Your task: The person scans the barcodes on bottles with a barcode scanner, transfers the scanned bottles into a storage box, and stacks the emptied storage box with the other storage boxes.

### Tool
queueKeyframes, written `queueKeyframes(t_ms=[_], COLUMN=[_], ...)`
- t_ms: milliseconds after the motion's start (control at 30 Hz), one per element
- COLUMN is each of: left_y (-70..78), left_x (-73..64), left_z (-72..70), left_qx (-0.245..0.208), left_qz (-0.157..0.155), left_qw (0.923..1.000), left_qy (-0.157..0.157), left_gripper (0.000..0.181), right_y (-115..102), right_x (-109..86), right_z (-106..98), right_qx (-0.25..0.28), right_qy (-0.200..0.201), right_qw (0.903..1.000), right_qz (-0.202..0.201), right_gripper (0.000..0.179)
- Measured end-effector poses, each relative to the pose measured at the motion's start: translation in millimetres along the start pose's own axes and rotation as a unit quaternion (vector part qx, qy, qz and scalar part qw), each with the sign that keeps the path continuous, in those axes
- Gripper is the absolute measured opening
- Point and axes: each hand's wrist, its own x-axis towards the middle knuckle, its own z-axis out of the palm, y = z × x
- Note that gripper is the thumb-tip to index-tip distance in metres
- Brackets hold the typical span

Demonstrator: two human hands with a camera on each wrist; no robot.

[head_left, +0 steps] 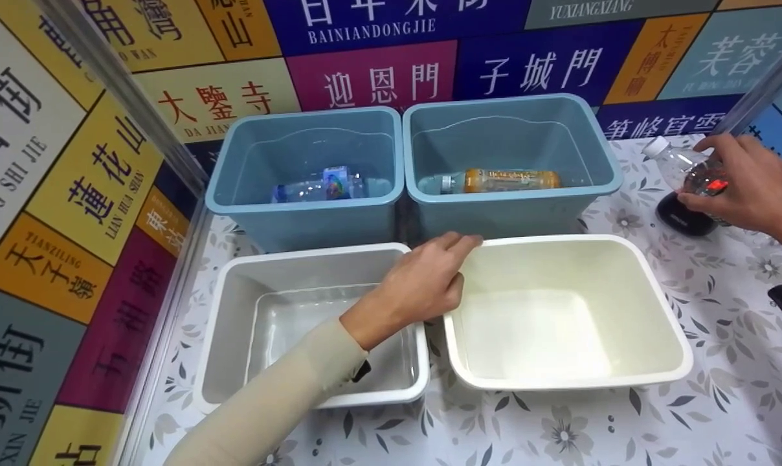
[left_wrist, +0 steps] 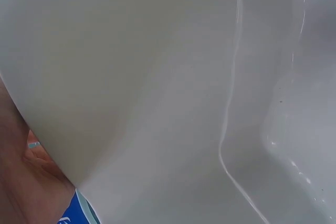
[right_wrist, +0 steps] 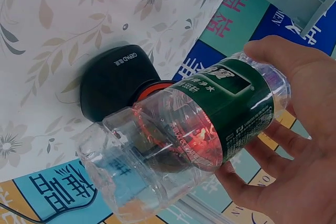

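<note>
My right hand (head_left: 750, 184) holds a clear plastic bottle (right_wrist: 236, 114) with a green label and, in the head view, a white cap. The bottle is tilted over a small black scanner (right_wrist: 118, 85), whose red light shows on the plastic. Bent at the fingers, my left hand (head_left: 423, 275) lies over the near-left rim area of the cream bin (head_left: 566, 382), beside the grey-white bin (head_left: 423, 362). What its fingertips touch is hidden. Low in the left wrist view, a blue patch (left_wrist: 76, 213) with white lettering peeks out by that hand; its kind is unclear.
Behind stand two blue-grey bins. The left bin (head_left: 391, 158) contains a bottle with a blue label (head_left: 336, 182); the right bin (head_left: 604, 171) contains an orange-labelled bottle (head_left: 511, 180). Lettered panels (head_left: 371, 74) rise at the back and left. A flowered cloth (head_left: 566, 427) covers the table.
</note>
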Motion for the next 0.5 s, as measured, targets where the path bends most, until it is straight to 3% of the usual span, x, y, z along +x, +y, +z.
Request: queueKeyframes(t_ms=[300,500], left_y=[-0.4,-1.5], left_x=[0.0,-0.6], left_z=[0.8,0.4], left_qx=[-0.001,-0.002], left_qz=[0.008,0.007], left_qw=[1.0000,1.0000], left_qy=[-0.002,0.000], left_gripper=[0.056,0.056], right_y=[5,-10], right_x=[-2.8,-7.5], right_z=[4,-4], right_qx=[-0.008,0.007], right_qy=[0.014,0.043], right_qw=[0.9999,0.9987], right_qz=[-0.004,-0.027], right_gripper=[0.087,0.085])
